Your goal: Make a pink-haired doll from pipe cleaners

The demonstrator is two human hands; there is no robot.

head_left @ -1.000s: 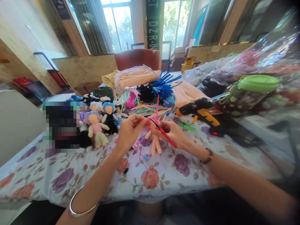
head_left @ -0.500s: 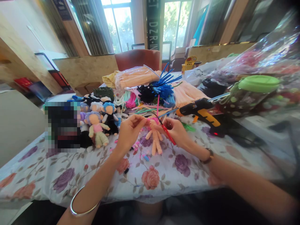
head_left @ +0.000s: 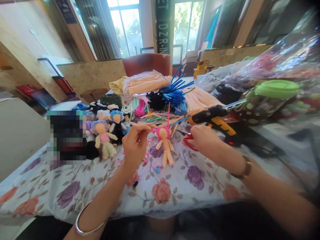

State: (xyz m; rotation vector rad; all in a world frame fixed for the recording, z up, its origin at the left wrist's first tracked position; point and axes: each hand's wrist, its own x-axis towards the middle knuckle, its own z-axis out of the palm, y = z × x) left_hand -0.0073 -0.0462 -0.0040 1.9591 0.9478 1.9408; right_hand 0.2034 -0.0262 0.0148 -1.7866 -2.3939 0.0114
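Observation:
A small peach doll (head_left: 165, 148) with pink hair hangs or stands over the tablecloth, its body facing me. At the left side of its head, my left hand (head_left: 136, 143) pinches the pink hair, which looks like pipe cleaner. One long pink pipe cleaner (head_left: 169, 113) sticks straight up from the head. Red-handled scissors (head_left: 190, 142) are in my right hand (head_left: 203, 138), off to the doll's right. Their dark blades point left toward the doll, apart from it. Pink and blue snippets (head_left: 156, 169) lie below.
Finished dolls (head_left: 104, 140) crowd the left beside a blurred-out patch. Behind are bundles of blue pipe cleaners (head_left: 175, 91) and wrapped peach ones (head_left: 147, 81). A hot glue gun (head_left: 212, 116) with a red light and a green-lidded jar (head_left: 272, 91) stand right.
My right hand has drawn the scissors away from the doll's head to the right and turned them over. The doll's face and hair now show. My left hand keeps its pinch.

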